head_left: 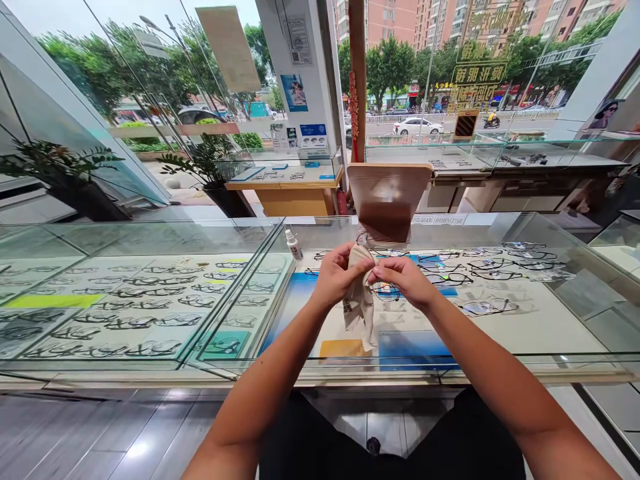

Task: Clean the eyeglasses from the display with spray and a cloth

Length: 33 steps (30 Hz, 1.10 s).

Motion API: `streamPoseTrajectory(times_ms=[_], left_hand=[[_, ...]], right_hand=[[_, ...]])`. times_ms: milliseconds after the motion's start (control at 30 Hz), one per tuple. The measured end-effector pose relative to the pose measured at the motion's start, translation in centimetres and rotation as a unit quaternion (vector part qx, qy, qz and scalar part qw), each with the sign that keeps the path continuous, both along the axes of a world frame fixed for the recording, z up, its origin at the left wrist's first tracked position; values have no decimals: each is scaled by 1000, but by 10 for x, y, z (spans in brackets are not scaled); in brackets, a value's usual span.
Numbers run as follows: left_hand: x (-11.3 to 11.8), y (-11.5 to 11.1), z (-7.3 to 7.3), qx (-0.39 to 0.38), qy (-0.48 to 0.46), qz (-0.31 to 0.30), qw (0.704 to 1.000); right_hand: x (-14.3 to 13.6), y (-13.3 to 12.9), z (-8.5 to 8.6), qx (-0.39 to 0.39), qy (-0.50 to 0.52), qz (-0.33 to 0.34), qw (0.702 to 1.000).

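Note:
Over the glass counter, my left hand [339, 275] is closed around a beige cleaning cloth [361, 303], whose loose end with dark print hangs down. My right hand [406, 279] pinches close beside it, fingertips nearly meeting the left ones. A pair of thin dark-rimmed eyeglasses [388, 297] shows just under the right fingers and appears held there; the cloth and fingers hide much of it. A small white spray bottle [294, 246] stands upright on the counter, left of my hands.
Below the hands, the glass display case [500, 360] holds rows of eyeglasses [493, 275] and blue cards. Another case [145, 363] with many frames adjoins at left. A brown-backed chair [389, 193] stands beyond the counter. Potted plants [203, 163] and further showcases [287, 175] line the windows.

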State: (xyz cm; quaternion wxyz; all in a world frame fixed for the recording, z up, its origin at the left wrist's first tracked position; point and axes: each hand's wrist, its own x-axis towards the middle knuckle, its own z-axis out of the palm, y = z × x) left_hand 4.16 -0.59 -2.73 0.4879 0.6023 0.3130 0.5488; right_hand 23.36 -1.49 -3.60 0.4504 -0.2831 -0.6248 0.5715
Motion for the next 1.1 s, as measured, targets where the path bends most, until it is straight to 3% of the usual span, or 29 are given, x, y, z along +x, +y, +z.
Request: streamPoseTrajectory(times_ms=[133, 400, 600, 700, 800, 900, 1000, 1100], left_hand=[[4, -1, -4, 23, 1, 65, 998], [-11, 19, -15, 28, -84, 116, 989], [-10, 14, -9, 25, -86, 78, 993], [-12, 8, -5, 86, -24, 121, 989], [-16, 4, 1, 209, 73, 187, 957], [-16, 3, 14, 340, 161, 211, 902], [-15, 5, 35, 440, 224, 194, 848], [-12, 7, 64, 487, 242, 217, 811]], right_hand=[[-11, -5, -4, 24, -22, 15, 999], [11, 4, 1, 76, 55, -68, 993], [15, 4, 7, 49, 75, -64, 994], [14, 3, 8, 39, 73, -43, 996], [20, 3, 11, 39, 61, -20, 997], [29, 3, 24, 46, 34, 12, 998], [39, 1, 51, 74, -10, 41, 996], [44, -3, 89, 118, -52, 36, 991]])
